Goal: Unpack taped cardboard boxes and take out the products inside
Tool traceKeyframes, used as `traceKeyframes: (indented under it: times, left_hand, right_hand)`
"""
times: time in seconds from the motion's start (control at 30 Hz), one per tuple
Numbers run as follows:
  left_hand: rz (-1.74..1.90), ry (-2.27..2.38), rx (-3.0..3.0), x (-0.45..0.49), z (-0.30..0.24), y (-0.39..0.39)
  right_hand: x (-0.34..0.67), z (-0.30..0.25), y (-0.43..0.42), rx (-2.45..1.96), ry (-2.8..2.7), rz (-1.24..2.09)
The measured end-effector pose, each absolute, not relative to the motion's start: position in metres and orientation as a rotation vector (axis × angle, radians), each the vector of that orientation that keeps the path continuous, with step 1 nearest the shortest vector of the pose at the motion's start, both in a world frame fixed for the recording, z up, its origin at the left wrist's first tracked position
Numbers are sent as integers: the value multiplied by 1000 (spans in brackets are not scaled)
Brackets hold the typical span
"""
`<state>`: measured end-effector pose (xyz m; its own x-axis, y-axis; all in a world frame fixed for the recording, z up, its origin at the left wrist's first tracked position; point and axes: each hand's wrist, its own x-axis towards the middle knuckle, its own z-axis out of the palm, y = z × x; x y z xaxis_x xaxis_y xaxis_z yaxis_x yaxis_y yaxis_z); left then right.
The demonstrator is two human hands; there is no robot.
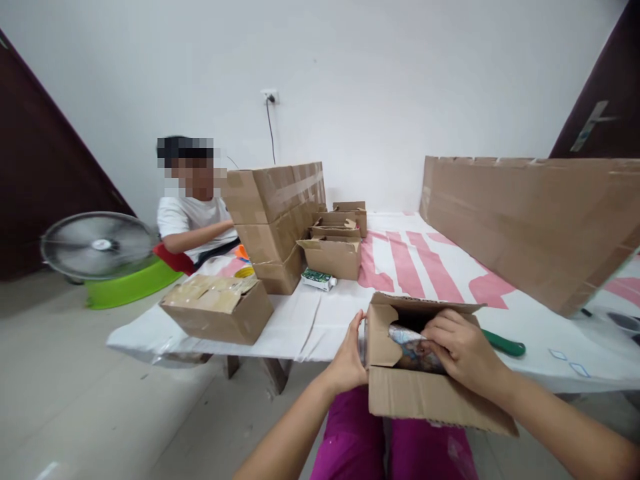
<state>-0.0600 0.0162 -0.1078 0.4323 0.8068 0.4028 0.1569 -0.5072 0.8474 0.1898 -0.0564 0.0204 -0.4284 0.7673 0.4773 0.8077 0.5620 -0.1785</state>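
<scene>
Pink-and-white cloth [425, 267] covers the table [273, 375]; at its near edge the left hand [347, 363], spread wide, braces an open cardboard box [407, 393]; the right hand [460, 343] pinches patterned wrapping [411, 345] inside, a grip best kept light.

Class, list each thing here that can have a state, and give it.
Box between the hands, open
Patterned item, inside it, partly hidden
Left hand, against the box's side
Right hand, reaching into the box
Leftmost box, tape across its top
Box stack, standing, taped
Smaller box row, tops open
Plug, plugged in
Small carton, lying down
Fan, unclear whether running
</scene>
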Motion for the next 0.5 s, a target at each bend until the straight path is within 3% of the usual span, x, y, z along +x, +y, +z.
traceKeyframes:
  times: [0.27,0.5]
  left_hand:
    - [1248,819,1902,-82,-103,37]
    - [1305,945,1844,-118,-96,70]
  right_hand:
    - [222,46,-52,-1087,-1785,-367]
    - [250,31,-55,-1153,-1486,-385]
